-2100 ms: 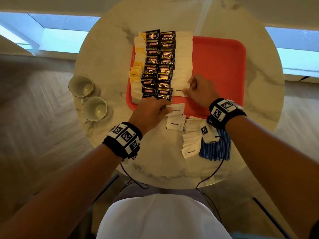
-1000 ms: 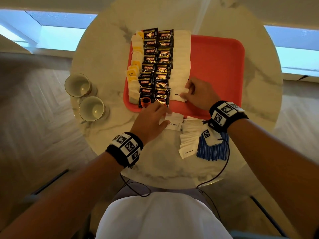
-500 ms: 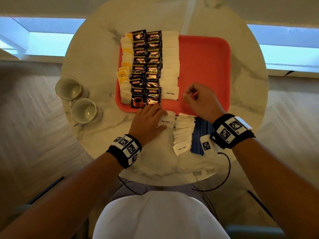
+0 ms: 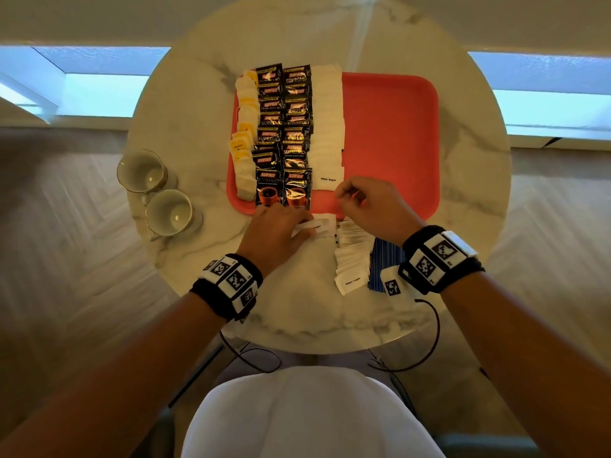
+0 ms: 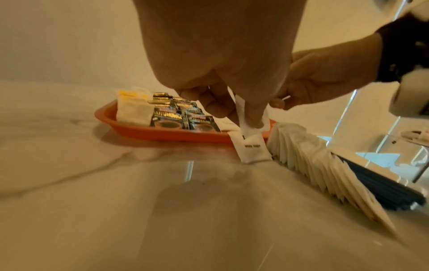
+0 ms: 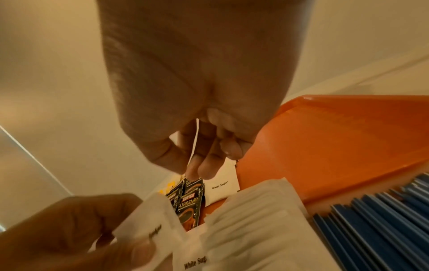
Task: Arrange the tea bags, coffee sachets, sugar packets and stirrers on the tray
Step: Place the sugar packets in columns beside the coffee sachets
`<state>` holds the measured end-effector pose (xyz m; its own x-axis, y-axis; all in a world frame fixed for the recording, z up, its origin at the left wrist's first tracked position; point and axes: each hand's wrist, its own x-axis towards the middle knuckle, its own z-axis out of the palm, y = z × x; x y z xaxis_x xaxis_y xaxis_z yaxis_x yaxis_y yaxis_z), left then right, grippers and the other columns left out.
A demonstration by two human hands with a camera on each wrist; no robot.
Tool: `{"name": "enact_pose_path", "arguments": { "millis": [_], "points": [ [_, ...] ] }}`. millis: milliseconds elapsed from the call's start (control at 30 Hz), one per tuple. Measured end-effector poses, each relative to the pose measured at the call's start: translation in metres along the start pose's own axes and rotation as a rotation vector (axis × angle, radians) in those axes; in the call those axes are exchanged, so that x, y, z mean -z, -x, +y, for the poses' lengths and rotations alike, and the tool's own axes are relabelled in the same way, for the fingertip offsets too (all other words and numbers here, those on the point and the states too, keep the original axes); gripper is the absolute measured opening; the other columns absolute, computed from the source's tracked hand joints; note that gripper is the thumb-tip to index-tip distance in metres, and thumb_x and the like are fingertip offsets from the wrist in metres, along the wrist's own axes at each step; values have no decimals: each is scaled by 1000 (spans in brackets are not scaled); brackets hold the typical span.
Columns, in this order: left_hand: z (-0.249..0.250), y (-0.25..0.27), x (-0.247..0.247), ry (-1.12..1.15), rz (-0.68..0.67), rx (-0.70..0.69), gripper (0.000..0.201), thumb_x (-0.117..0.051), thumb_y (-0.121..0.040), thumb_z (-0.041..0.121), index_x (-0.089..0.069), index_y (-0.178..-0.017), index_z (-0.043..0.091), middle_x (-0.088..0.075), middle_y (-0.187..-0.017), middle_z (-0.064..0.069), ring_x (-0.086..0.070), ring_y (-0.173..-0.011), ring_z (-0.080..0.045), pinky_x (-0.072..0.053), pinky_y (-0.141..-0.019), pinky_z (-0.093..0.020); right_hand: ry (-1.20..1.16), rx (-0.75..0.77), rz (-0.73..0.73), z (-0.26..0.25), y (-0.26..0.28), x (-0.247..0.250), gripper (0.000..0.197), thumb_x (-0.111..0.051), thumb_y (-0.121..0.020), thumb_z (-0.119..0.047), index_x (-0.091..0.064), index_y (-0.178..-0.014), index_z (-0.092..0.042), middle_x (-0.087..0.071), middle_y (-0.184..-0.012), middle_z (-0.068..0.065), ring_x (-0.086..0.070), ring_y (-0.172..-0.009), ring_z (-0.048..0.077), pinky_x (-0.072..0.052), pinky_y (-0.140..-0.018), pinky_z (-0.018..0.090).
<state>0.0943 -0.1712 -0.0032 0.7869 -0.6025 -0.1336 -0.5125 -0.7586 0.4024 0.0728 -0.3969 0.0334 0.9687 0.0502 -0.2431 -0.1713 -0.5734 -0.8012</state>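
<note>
On the red tray (image 4: 390,127) lie a column of tea bags (image 4: 246,133), two columns of coffee sachets (image 4: 284,137) and a column of sugar packets (image 4: 327,127). My left hand (image 4: 281,233) pinches a white sugar packet (image 5: 253,148) standing on the table by the tray's near edge. My right hand (image 4: 367,203) hovers over the tray's near edge with its fingers curled, pinching a thin white packet (image 6: 196,139) seen edge-on. A fanned pile of sugar packets (image 4: 352,259) and blue stirrers (image 4: 383,262) lie on the table under my right wrist.
Two empty cups (image 4: 142,170) (image 4: 170,211) stand on the round marble table (image 4: 297,312), left of the tray. The tray's right half is bare red plastic. Cables hang off the table's near edge.
My right hand left a sugar packet at the near end of the tray's sugar column and drew back toward me. My left hand stayed on the loose packets by the tray's edge.
</note>
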Motion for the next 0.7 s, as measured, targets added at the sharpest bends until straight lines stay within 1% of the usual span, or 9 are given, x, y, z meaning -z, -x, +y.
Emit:
{"name": "enact_pose_path", "arguments": {
  "millis": [100,167,267,333,400,467,500,600,700],
  "points": [
    [0,-8,16,54,34,-12,29,-57,-94,48,-65,-111,25,-66,-95,9,-53,-87,-15,-34,-80,-35,48,43,-115,-6,1,-4,16,-67,-89,-12,-69,-105,-14,-69,-91,-5,-60,-78,12,-47,-66,14],
    [3,-15,22,89,61,-29,28,-56,-94,49,-66,-107,26,-64,-88,11,-48,-80,-11,-35,-77,-35,106,97,-123,-9,0,-6,14,-69,-92,-24,-69,-103,-16,-67,-88,-3,-60,-77,12,-47,-66,20],
    [5,-25,23,117,61,-14,27,-54,-93,53,-65,-105,31,-64,-88,15,-51,-81,-10,-37,-80,-36,103,122,-93,-6,-2,-6,18,-64,-96,-33,-69,-100,-16,-69,-83,-1,-62,-75,15,-49,-65,28],
    [4,-32,17,112,33,5,28,-58,-90,53,-64,-106,31,-65,-93,14,-55,-85,-12,-42,-83,-39,92,102,-63,-3,-2,-3,17,-62,-98,-30,-68,-100,-14,-68,-81,-2,-62,-72,14,-49,-64,28],
    [2,-36,8,73,-29,36,32,-65,-85,53,-62,-105,29,-65,-98,11,-58,-91,-15,-45,-86,-42,90,77,-25,1,0,1,15,-62,-98,-26,-66,-100,-12,-66,-80,-5,-58,-69,9,-47,-62,24],
    [1,-37,-2,7,-102,66,37,-68,-83,53,-61,-111,29,-62,-106,8,-56,-99,-18,-42,-90,-42,78,59,7,5,2,6,12,-62,-98,-23,-65,-100,-12,-65,-79,-5,-55,-68,8,-45,-62,22],
    [0,-37,-6,-11,-123,68,39,-67,-83,53,-62,-114,31,-61,-109,7,-55,-102,-19,-41,-91,-42,72,46,19,7,3,8,10,-62,-98,-22,-65,-100,-12,-65,-80,-3,-56,-70,11,-46,-63,24],
    [0,-35,-11,4,-101,58,33,-66,-86,49,-64,-114,32,-60,-107,6,-53,-102,-19,-39,-89,-41,55,17,39,12,4,14,8,-62,-97,-23,-64,-100,-16,-67,-83,2,-62,-76,19,-51,-69,34],
    [-2,-33,-11,49,-43,36,19,-65,-89,40,-67,-104,28,-60,-100,6,-54,-96,-18,-42,-84,-40,43,-5,48,15,2,17,9,-61,-98,-25,-63,-104,-19,-68,-86,1,-64,-78,20,-53,-70,32]
  ]
}}
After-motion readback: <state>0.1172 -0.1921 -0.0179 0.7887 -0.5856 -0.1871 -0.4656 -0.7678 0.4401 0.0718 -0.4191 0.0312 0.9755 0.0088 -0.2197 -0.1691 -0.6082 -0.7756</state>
